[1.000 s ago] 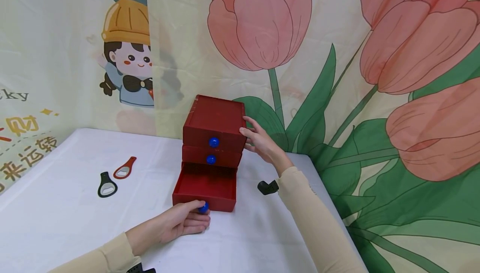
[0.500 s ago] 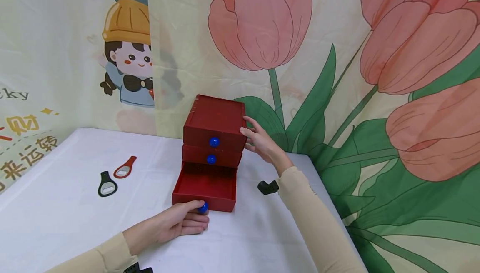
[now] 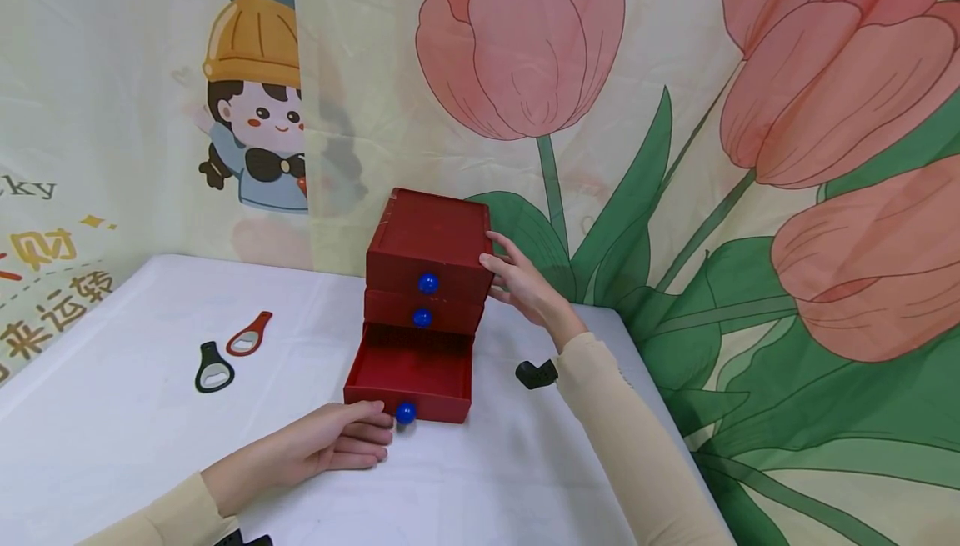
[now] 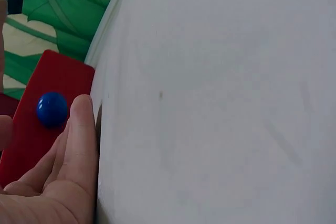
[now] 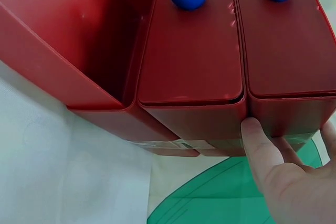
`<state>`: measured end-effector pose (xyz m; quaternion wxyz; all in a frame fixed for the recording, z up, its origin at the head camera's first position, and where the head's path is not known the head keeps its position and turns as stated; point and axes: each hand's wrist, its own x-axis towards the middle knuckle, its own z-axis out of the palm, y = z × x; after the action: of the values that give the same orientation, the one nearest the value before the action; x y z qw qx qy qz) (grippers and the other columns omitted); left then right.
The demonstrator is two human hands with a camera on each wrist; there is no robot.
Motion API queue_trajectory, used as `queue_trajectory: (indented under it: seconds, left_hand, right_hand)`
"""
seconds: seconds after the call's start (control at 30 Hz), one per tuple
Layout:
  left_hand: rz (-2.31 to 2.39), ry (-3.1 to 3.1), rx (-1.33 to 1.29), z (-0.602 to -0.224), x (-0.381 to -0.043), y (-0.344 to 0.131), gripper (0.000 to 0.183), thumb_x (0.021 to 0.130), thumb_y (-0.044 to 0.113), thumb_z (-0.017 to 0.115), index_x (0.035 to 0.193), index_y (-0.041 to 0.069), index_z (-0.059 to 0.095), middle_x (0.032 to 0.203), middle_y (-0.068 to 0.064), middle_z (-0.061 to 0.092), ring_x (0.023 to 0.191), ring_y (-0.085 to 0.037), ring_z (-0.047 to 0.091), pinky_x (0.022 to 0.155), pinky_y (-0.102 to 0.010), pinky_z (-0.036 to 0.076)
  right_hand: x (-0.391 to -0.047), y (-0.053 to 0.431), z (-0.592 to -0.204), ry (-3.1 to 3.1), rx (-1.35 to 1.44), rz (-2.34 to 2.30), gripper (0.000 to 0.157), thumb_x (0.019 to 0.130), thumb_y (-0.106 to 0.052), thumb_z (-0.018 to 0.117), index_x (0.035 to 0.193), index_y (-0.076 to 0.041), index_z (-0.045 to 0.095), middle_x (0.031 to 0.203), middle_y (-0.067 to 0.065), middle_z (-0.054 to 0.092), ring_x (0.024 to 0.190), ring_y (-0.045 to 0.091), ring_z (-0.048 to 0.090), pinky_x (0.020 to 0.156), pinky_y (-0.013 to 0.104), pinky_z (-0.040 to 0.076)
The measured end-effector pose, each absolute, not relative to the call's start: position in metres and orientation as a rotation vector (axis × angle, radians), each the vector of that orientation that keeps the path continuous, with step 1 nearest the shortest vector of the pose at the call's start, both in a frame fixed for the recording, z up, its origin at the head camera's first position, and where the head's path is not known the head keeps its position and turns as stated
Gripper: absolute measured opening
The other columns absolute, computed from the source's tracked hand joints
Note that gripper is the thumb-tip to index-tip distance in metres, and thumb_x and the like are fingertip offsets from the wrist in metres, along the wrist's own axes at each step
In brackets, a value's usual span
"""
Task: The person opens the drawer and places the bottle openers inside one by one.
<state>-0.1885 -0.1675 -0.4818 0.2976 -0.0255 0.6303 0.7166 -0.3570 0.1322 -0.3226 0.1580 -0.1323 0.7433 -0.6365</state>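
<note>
A red cabinet (image 3: 435,229) of three stacked drawers with blue knobs stands mid-table. Its bottom drawer (image 3: 412,375) is pulled out, and nothing lies inside it. My left hand (image 3: 330,443) is at the drawer's front left corner, fingers extended, just left of the bottom blue knob (image 3: 406,413). In the left wrist view that knob (image 4: 52,109) shows beyond the fingers, apart from them. My right hand (image 3: 527,285) rests against the cabinet's upper right side, thumb near the front edge. The right wrist view has those fingers (image 5: 262,153) spread along the side of the upper drawers.
Left of the cabinet, a black bottle opener (image 3: 214,369) and a red bottle opener (image 3: 250,335) lie on the white-covered table (image 3: 135,446). A printed cloth backdrop (image 3: 360,71) hangs close behind and to the right.
My left hand has let go of the bottom drawer's blue knob and moved a little left. The right hand and the cabinet stay where they were.
</note>
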Motion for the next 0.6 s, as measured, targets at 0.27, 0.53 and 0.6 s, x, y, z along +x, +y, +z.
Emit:
queue_trajectory:
  seconds: [0.27,0.53,0.6]
  left_hand:
    - [1.900,1.738,0.004,-0.476,-0.182,-0.205,0.068,0.108,0.045,0.060,0.150,-0.008,0.052,0.130,-0.018,0.072,0.113,-0.028,0.074,0.098,-0.041,0.061]
    - [1.847,1.928,0.114,-0.471,-0.182,-0.247,0.063,0.112,0.040,0.054,0.154,-0.006,0.049,0.143,-0.020,0.065,0.123,-0.027,0.068,0.101,-0.039,0.060]
    - [1.851,1.977,0.139,-0.469,-0.182,-0.258,0.062,0.112,0.038,0.054,0.155,-0.006,0.047,0.145,-0.020,0.064,0.124,-0.026,0.068,0.101,-0.037,0.059]
  right_hand:
    - [-0.355,0.132,-0.322,2.125,-0.379,-1.825,0.067,0.110,-0.032,0.058,0.168,-0.035,0.025,0.163,0.012,0.038,0.138,0.040,0.054,0.120,0.055,0.042]
    - [-0.354,0.131,-0.322,2.118,-0.370,-1.834,0.066,0.111,-0.032,0.057,0.168,-0.035,0.024,0.163,0.012,0.039,0.137,0.040,0.055,0.120,0.055,0.042]
    - [-0.354,0.131,-0.321,2.118,-0.373,-1.836,0.066,0.111,-0.032,0.057,0.168,-0.035,0.024,0.163,0.012,0.039,0.137,0.039,0.056,0.120,0.055,0.042]
